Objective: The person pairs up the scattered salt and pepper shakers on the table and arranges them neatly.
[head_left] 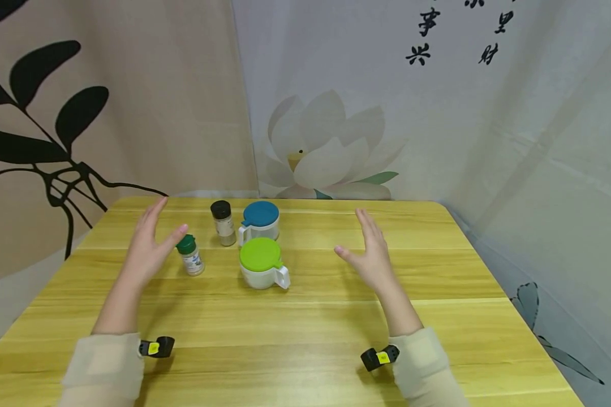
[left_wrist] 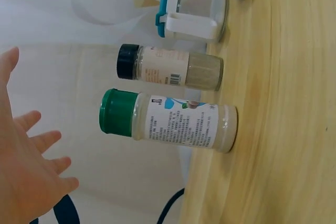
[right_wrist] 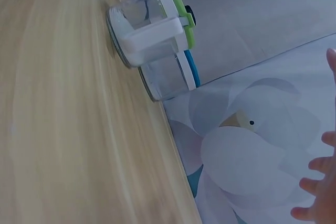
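My left hand (head_left: pixel 150 251) hovers over the left of the table, fingers spread and holding nothing. Nearest to it stands a spice jar with a green cap (head_left: pixel 194 262), its printed label facing the left wrist view. Behind that is a black-capped spice jar (head_left: pixel 226 229) with a pale label. Two clear seasoning pots with white handles stand beside them, one blue-lidded (head_left: pixel 261 215), the other green-lidded (head_left: pixel 261 255) and closer to me. To their right my right hand (head_left: pixel 374 257) is raised, empty, with thumb apart from the straight fingers.
The wooden table (head_left: pixel 265 356) ends at a back edge against a hanging cloth (head_left: pixel 336 68) printed with a lotus, leaves and dark characters. A small black wrist camera (head_left: pixel 156 347) sits at the left cuff, another (head_left: pixel 380 357) at the right cuff.
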Tool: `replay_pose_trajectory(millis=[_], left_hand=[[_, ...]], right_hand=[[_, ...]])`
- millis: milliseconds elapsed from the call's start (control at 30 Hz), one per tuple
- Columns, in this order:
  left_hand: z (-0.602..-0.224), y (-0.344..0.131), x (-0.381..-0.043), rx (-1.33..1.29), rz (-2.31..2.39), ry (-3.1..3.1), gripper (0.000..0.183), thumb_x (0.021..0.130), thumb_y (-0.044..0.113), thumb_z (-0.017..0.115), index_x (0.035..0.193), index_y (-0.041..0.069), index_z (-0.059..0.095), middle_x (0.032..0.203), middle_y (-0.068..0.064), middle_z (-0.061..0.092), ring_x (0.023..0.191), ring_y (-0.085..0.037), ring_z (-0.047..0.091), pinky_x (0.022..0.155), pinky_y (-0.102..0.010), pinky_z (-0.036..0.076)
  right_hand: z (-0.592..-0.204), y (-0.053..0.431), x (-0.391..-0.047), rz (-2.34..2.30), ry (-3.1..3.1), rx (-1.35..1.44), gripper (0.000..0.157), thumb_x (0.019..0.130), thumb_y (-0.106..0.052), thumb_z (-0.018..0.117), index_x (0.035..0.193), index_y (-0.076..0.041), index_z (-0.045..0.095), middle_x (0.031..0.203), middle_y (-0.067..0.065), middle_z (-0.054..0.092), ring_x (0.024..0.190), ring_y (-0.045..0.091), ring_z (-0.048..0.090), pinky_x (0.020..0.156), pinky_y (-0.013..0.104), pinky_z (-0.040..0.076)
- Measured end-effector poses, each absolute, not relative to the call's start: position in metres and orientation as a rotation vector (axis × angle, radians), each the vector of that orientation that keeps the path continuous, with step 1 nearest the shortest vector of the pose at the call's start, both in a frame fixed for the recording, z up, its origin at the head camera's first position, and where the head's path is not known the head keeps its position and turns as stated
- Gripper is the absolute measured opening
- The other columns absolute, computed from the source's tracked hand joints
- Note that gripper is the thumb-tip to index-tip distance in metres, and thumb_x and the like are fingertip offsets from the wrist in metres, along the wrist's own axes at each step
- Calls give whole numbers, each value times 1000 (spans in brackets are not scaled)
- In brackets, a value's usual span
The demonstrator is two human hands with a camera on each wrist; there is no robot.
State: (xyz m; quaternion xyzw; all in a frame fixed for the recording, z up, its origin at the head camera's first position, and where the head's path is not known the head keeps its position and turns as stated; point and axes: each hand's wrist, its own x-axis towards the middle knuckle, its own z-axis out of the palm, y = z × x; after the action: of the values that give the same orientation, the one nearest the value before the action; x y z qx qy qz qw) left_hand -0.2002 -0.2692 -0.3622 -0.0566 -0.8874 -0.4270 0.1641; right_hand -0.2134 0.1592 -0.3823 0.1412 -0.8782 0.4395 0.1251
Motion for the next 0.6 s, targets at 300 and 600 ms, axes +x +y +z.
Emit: replay_pose_trajectory(millis=[300, 600], left_hand=[[-370, -268, -200, -121, -1310, -2484, 76, 96, 40, 57, 155, 30, 10, 158, -12, 7, 141, -43, 4, 99, -75, 8], [-375, -267, -196, -41, -1372, -2473, 77, 96, 42, 56, 155, 27, 9, 159, -9, 5, 141, -43, 4, 100, -73, 8]], right_hand=[[-388, 147, -212, 1341, -2501, 447, 93, 82, -53, 69, 154, -28, 16, 158, -4, 11, 143, 31, 10, 103, 70, 13], [-398, 136, -210, 1407, -2479, 475, 93, 82, -46, 72, 154, -29, 16, 158, -5, 11, 142, 32, 11, 101, 70, 17]])
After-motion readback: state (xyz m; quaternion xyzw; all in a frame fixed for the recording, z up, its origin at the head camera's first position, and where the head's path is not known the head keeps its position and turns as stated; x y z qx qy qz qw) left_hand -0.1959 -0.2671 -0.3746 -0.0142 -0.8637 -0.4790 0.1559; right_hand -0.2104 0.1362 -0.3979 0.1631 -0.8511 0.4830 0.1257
